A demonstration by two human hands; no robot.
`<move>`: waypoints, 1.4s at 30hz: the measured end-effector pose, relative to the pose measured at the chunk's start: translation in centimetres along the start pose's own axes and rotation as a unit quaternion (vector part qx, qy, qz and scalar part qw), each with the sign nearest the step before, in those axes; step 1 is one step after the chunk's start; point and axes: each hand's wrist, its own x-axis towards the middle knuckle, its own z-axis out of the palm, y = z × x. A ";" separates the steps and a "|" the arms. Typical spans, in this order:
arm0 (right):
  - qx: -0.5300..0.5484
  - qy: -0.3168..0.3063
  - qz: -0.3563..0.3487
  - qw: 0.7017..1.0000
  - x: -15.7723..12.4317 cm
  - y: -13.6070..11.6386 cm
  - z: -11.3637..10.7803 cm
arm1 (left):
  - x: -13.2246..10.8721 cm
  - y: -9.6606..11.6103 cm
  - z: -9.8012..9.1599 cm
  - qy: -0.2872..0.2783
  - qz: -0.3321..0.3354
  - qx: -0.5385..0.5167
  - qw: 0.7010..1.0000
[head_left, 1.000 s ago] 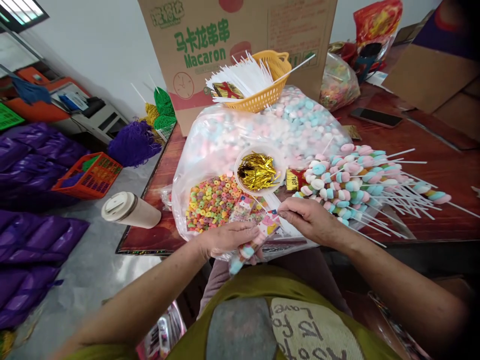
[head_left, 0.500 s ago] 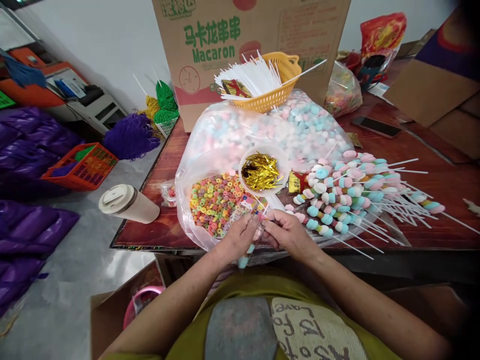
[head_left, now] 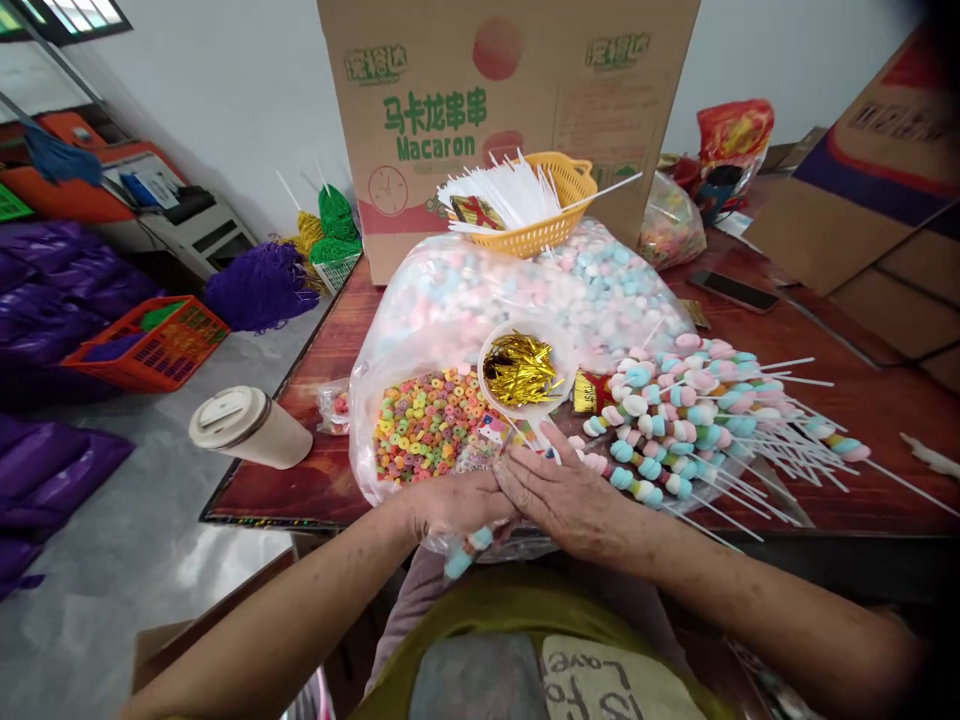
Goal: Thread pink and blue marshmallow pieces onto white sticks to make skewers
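My left hand (head_left: 469, 503) is closed around a marshmallow skewer (head_left: 471, 548) in a clear plastic wrapper. The skewer's blue and white end sticks out below my fingers, over the table's front edge. My right hand (head_left: 562, 495) lies across the left, its fingers pressed together over the left fingers and its thumb raised. Whatever it grips there is hidden. Just beyond the hands are small colourful candy rings (head_left: 424, 425) on clear plastic and a round white tub (head_left: 568, 385) of gold twist ties (head_left: 523, 368). Finished-looking marshmallow skewers (head_left: 686, 415) are heaped to the right.
A large clear bag of marshmallows (head_left: 480, 295) lies behind, with a yellow basket (head_left: 525, 238) of white sticks (head_left: 499, 195) on it. A lidded cup (head_left: 259, 425) stands left; a phone (head_left: 735, 291) lies right. A Macaron carton (head_left: 517, 110) stands at the back.
The hands were pinching together at the wrapper with fingertips; now the right hand has slid over the left. The skewer's lower end has swung left and tilted. The head view has shifted slightly.
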 end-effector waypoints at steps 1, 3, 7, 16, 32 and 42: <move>-0.010 -0.031 -0.018 0.999 -0.1 -0.1 0.2 | 0.1 0.0 0.0 -0.046 0.003 0.013 0.999; 0.020 -0.083 0.006 0.996 -0.1 -0.6 0.7 | 0.2 0.2 0.1 -0.126 0.007 0.114 0.985; 0.347 -0.153 0.225 0.897 0.3 -1.9 1.2 | -0.4 0.3 0.4 -0.002 0.108 0.471 0.875; 0.464 0.043 0.478 0.744 3.9 7.0 2.4 | -0.5 -3.1 -0.1 0.334 0.070 0.045 0.939; 0.500 0.071 0.426 0.751 3.2 0.5 0.1 | 0.7 -0.6 1.1 0.248 0.068 -0.442 0.859; 0.461 0.104 0.415 0.778 0.0 -0.6 -0.2 | 1.0 0.1 2.8 0.276 0.045 -0.486 0.828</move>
